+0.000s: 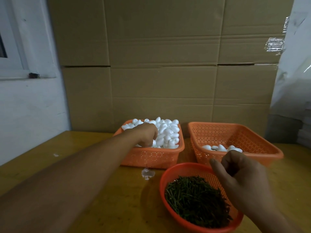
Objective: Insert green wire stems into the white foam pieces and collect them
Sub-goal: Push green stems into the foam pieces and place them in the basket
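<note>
The left hand (148,134) reaches into the full basket (151,157) near the bench's far edge, fingers curled around a white foam piece (154,142). The right hand (242,179) hovers over the bowl of green stems (193,199), fingers loosely curled; whether it holds a stem I cannot tell. Judging by this, a fresh piece is being picked; next comes lifting it clear to meet a stem.

Left hand (146,135) dug into white foam pieces (165,132) in the rectangular basket (151,157) near the table's (84,165) far edge, fingers seemingly pinching one; right hand (240,179) curled above green stems (195,199).
</note>
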Demonstrator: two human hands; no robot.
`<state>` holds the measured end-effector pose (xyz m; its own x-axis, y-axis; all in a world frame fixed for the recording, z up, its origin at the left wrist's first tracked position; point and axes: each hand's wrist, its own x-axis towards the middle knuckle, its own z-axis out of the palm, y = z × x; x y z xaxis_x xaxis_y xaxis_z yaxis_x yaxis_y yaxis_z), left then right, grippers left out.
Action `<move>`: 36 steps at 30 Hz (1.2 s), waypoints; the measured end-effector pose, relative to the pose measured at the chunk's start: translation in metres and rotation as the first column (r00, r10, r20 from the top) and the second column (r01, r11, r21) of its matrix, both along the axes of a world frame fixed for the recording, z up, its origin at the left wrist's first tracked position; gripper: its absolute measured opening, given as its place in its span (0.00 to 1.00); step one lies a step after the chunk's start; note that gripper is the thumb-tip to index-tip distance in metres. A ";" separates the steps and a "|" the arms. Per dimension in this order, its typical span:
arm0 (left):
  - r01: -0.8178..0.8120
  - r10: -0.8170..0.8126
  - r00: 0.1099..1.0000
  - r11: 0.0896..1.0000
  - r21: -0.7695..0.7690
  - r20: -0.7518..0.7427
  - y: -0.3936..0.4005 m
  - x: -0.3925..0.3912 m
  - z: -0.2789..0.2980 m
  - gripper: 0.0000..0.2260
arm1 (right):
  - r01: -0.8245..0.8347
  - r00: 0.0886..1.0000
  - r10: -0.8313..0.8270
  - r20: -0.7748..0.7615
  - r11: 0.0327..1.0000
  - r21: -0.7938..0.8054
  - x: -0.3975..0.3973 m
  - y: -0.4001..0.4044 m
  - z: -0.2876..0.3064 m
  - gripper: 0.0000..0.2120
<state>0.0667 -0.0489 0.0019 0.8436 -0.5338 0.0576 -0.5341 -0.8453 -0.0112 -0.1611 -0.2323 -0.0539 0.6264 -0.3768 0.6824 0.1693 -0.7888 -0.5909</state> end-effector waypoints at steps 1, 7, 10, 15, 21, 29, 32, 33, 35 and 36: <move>0.003 -0.003 1.000 1.000 -0.023 0.001 0.001 0.003 0.000 0.09 | 0.001 1.000 -0.001 0.003 1.000 -0.003 0.000 0.000 0.000 0.17; 0.074 -0.080 0.997 0.944 -0.322 -0.007 0.013 0.014 -0.002 0.08 | -0.011 1.000 0.011 -0.010 1.000 -0.012 0.001 0.001 -0.001 0.17; 0.105 -0.146 0.989 0.809 -0.579 -0.024 0.018 0.009 -0.005 0.08 | -0.009 1.000 0.009 -0.017 1.000 -0.016 -0.001 0.003 -0.001 0.16; 0.214 -0.307 0.952 0.629 -0.747 0.014 0.022 -0.027 -0.011 0.15 | -0.007 0.999 0.006 -0.043 0.999 -0.033 -0.002 0.008 0.001 0.16; 0.181 -0.456 0.890 0.380 -0.907 -0.013 0.015 -0.082 -0.026 0.10 | -0.054 0.981 0.040 -0.189 0.996 -0.073 -0.005 0.013 0.002 0.10; 0.195 -0.559 0.829 0.263 -0.945 0.016 0.017 -0.126 -0.046 0.08 | -0.180 0.869 -0.019 -0.495 0.919 -0.351 -0.008 0.010 0.007 0.03; 0.184 -0.574 0.819 0.238 -0.954 0.014 0.019 -0.132 -0.054 0.09 | -0.222 0.769 -0.101 -0.631 0.883 -0.412 -0.012 0.016 0.011 0.17; 0.184 -0.584 0.811 0.234 -0.955 0.013 0.019 -0.135 -0.055 0.08 | -0.240 0.730 -0.112 -0.674 0.882 -0.407 -0.013 0.018 0.012 0.21; 0.210 -0.597 0.801 0.231 -0.950 0.032 0.017 -0.139 -0.057 0.09 | -0.276 0.651 -0.138 -0.747 0.873 -0.401 -0.011 0.022 0.014 0.22; 0.222 -0.601 0.798 0.234 -0.947 0.038 0.017 -0.140 -0.057 0.10 | -0.295 0.619 -0.146 -0.772 0.867 -0.401 -0.010 0.024 0.014 0.21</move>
